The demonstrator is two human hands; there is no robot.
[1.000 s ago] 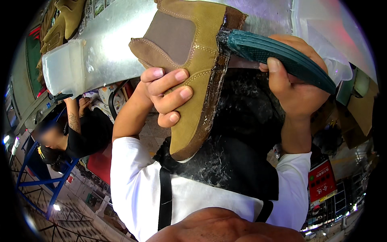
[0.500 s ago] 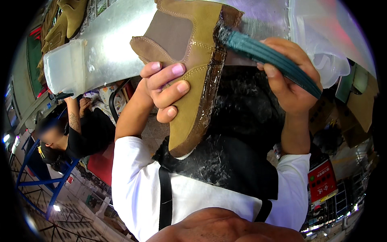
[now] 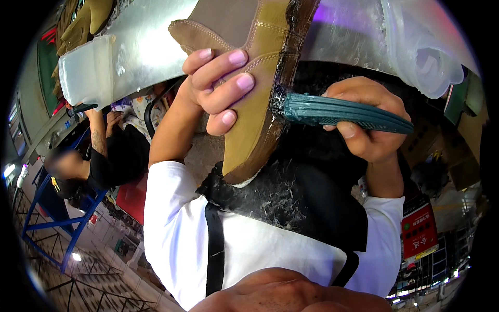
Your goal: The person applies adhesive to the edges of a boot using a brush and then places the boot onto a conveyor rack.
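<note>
A tan ankle boot (image 3: pixel 253 122) with a grey side panel hangs in front of me, toe down and its top cut off by the frame's upper edge. My left hand (image 3: pixel 221 86) grips it, fingers closed across its side. Along the boot's right side, the sole edge is dark and glossy as if wet. My right hand (image 3: pixel 371 117) is wrapped round a teal brush (image 3: pixel 317 108), held almost level. The brush's dark bristles touch the sole edge near mid-foot.
Beyond the boot runs a shiny metal bench (image 3: pixel 148 49). A translucent plastic box (image 3: pixel 86 73) stands at its left, and a clear plastic container (image 3: pixel 429 49) at its right. More tan boots (image 3: pixel 80 31) lie far left. A co-worker (image 3: pixel 117 143) sits at left.
The boot has risen a little in view. My right hand has brought the brush down along the sole edge from the heel toward mid-foot, and its handle has turned closer to level.
</note>
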